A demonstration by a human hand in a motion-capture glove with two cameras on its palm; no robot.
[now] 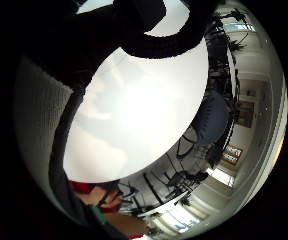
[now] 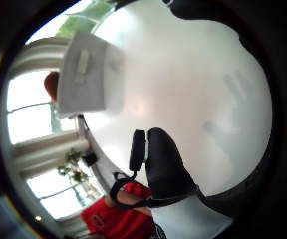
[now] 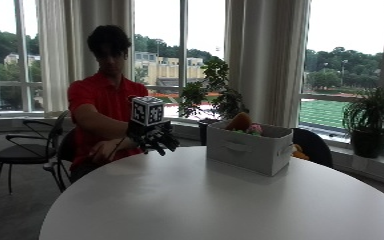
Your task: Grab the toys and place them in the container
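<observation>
The container [image 3: 248,148], a pale fabric box, stands on the round white worktop [image 3: 198,200] right of frame centre, toys [image 3: 244,125] showing above its rim. No toy is visible on the worktop. Judgement: the task appears near complete; a check for stray toys beside the box is advisable before withdrawing. Of the hands, the gloved right [image 3: 157,136] hangs above the worktop's far edge, left of the box, fingers drooping, relaxed, holding nothing, forearm extended forward.
</observation>
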